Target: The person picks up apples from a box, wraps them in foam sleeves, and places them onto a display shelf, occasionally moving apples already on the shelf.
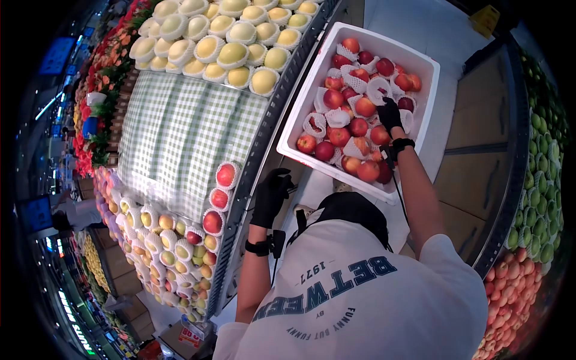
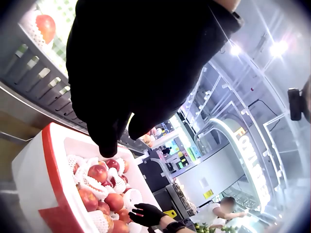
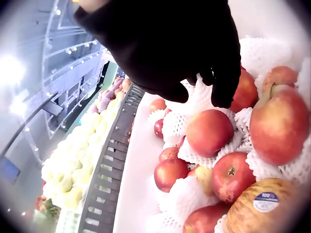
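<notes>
My gloved right hand (image 1: 390, 115) reaches into a white foam box (image 1: 429, 72) full of red apples (image 1: 339, 137). Its thumb and fingers pinch a white foam net (image 1: 378, 89); the right wrist view shows the foam net (image 3: 198, 101) between the black fingertips, beside a red-and-yellow apple (image 3: 210, 132). Many apples around it sit in similar nets, others lie bare. Over the gap between the box and the display edge, my gloved left hand (image 1: 270, 199) hangs with loosely bent fingers and holds nothing.
To the left, a display stand bears a green checked cloth (image 1: 192, 120), netted yellow fruit (image 1: 232, 54) and a short row of netted apples (image 1: 219, 198) along its slatted edge (image 1: 255, 138). Cabinets (image 1: 480, 120) and green fruit (image 1: 540, 174) line the right side.
</notes>
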Motion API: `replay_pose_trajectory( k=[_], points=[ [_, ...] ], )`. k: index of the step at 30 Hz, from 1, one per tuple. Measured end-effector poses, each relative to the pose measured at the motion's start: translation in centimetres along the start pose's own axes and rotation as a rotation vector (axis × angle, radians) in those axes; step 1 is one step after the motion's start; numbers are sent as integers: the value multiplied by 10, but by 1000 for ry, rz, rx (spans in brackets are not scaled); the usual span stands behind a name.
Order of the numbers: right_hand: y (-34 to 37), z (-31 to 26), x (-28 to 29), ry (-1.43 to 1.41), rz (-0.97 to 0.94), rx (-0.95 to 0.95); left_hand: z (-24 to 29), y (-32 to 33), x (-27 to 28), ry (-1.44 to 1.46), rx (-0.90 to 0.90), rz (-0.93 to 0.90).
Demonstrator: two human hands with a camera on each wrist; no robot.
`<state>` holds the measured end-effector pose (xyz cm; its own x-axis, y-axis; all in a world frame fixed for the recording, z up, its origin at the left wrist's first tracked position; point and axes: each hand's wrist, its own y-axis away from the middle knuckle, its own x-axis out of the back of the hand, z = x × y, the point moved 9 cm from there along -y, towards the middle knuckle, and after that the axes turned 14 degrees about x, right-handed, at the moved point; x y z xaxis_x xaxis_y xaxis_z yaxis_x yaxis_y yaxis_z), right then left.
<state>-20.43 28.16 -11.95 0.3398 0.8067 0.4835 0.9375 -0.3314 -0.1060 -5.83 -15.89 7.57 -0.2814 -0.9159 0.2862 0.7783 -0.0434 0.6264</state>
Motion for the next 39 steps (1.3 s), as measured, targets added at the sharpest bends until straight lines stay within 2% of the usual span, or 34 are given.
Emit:
replay_pose_trajectory(
  k=[1,4,5,7,8,10,11,12,13,15,18,21,22,25,30,32,35,36,37,38,39],
  points=[
    [6,-14,9,45,24,79,-2,-3,0,4,-26,6],
    [28,-54,29,165,254,493,0,-7,3,5,-93,45],
    [28,-37,21,-5,125,329,2,-9,5,3,-112,77],
    [48,-69,13,-343,-127,-1,7,-12,5,54,-139,88],
    [59,-92,7,-472,-195,11,8,-15,3,109,-147,67],
    [83,-142,-4,-493,-359,119,13,-20,0,233,-147,21],
    [99,-157,-15,-628,-491,33,17,-22,-3,302,-137,-4],
    [115,-167,-21,-561,-624,-141,19,-24,-5,371,-125,-29],
    [121,-186,-28,-634,-628,67,22,-27,-12,453,-92,-94],
    [141,-226,-25,-623,-788,92,26,-32,-28,612,-21,-223],
    [153,-248,-30,-565,-869,221,19,-40,-56,692,70,-345],
    [159,-255,-32,-488,-883,194,7,-48,-70,681,132,-463],
    [160,-254,-33,-512,-870,251,5,-48,-72,713,161,-444],
    [165,-252,-34,-512,-905,276,22,-40,-61,-201,-285,-176],
    [169,-259,-30,-370,-926,328,2,-38,-57,-41,-193,-192],
    [173,-265,-30,-394,-945,343,22,-17,-58,-485,-394,-38],
    [166,-261,-28,-409,-1006,267,-7,-29,-42,-237,-318,-72],
    [157,-240,-29,-508,-943,252,1,-22,-34,-349,-378,38],
    [147,-233,-25,-604,-881,237,-8,-25,-23,-220,-334,54],
    [138,-206,-20,-565,-828,50,-19,-28,-11,-89,-291,69],
    [125,-184,-9,-545,-654,-25,-15,-19,-13,123,-187,-35]
  ],
)
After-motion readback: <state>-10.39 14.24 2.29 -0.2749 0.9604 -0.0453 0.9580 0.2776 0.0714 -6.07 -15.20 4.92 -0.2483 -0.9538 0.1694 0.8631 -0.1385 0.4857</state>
